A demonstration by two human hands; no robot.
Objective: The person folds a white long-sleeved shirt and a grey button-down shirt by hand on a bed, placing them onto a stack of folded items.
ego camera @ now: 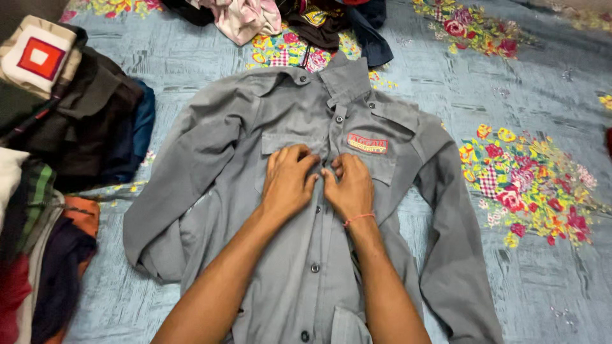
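A grey long-sleeved uniform shirt [280,121] lies flat and face up on a blue flowered bedsheet [523,83]. It has a collar, shoulder straps, chest pockets and a red-and-yellow patch [367,144] on one pocket. My left hand [288,180] and my right hand [348,186] meet at the button strip at chest height, fingers curled and pinching the fabric there. A thin red thread circles my right wrist. Lower buttons [315,268] show along the strip.
Piles of dark and striped clothes [76,121] lie along the left edge, with a folded white-and-red piece [39,56] on top. More crumpled garments [306,19] sit beyond the shirt's collar.
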